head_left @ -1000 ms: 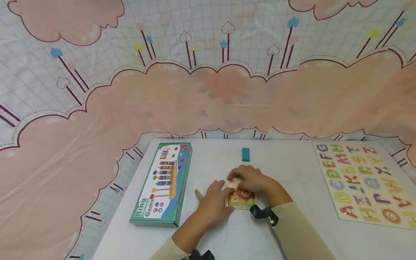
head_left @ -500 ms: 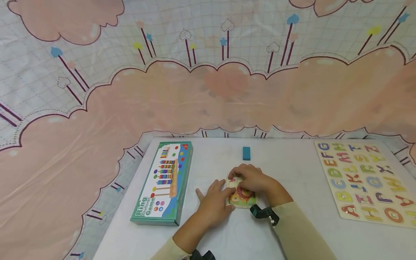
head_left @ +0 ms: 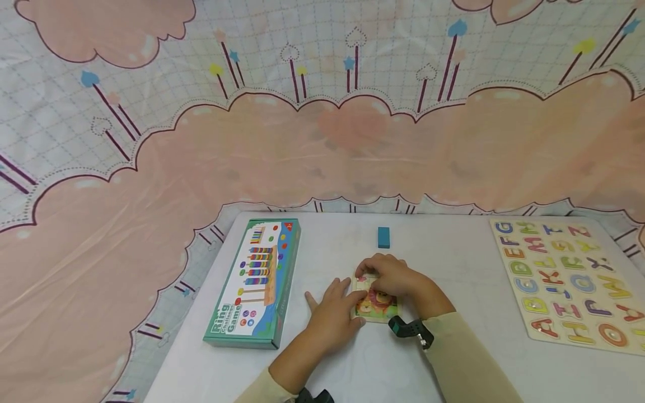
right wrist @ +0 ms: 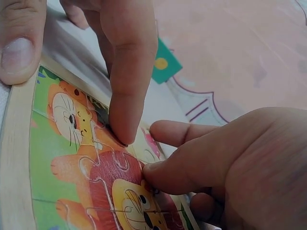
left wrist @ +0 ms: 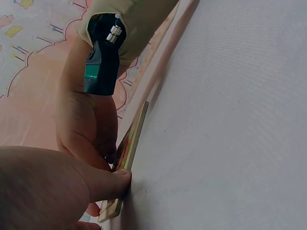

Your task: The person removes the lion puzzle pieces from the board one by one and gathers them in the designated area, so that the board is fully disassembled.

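A small wooden-framed jigsaw puzzle [head_left: 377, 305] with a lion picture lies on the white table between both hands. My left hand [head_left: 327, 319] rests at its left side. The left thumb [right wrist: 18, 57] presses the frame's corner, while the straight index finger [right wrist: 129, 91] touches the picture. From the far right side my right hand [head_left: 390, 277] reaches over the puzzle with curled fingers. Its thumb and index fingertips stand at the upper edge, around a pink-patterned part [right wrist: 152, 143]. In the left wrist view the puzzle [left wrist: 125, 151] appears edge-on; the right palm hides part of it.
A blue block [head_left: 383, 238] lies beyond the hands. To the left is a green game box [head_left: 252, 285] with ring pictures. An alphabet board [head_left: 569, 280] lies at the right. Behind the table hangs a patterned cloth [head_left: 302, 151].
Both hands keep nearly the same pose on the puzzle. The head view has shifted very slightly; no object has visibly moved.
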Action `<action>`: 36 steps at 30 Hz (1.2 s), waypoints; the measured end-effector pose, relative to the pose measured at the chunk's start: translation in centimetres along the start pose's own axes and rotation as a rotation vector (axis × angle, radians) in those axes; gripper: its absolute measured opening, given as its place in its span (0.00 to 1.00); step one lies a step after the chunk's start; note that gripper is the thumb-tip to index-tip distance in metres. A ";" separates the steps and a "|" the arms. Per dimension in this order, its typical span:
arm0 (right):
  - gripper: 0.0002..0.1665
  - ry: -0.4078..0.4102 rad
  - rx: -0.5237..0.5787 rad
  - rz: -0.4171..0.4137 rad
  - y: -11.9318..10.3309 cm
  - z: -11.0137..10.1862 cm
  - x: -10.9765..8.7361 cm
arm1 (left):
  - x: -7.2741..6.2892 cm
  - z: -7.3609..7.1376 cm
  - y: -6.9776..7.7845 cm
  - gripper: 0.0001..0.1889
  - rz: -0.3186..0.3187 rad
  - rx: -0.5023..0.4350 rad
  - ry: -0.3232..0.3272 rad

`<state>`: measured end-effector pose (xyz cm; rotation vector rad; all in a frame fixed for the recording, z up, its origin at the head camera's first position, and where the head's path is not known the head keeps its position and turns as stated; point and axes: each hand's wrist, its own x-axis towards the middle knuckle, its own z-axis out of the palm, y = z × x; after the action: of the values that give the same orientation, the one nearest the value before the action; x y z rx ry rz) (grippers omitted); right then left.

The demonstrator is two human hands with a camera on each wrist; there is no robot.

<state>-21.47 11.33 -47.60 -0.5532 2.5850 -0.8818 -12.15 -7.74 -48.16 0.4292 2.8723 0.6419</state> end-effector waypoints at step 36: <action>0.14 0.038 0.192 0.009 0.3 0.2 -0.3 | -0.2 0.3 -0.2 0.27 0.016 0.028 -0.003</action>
<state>-21.20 11.54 -47.88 -0.4743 2.4977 -1.1319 -11.90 -7.85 -48.46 0.4568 2.8813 0.6031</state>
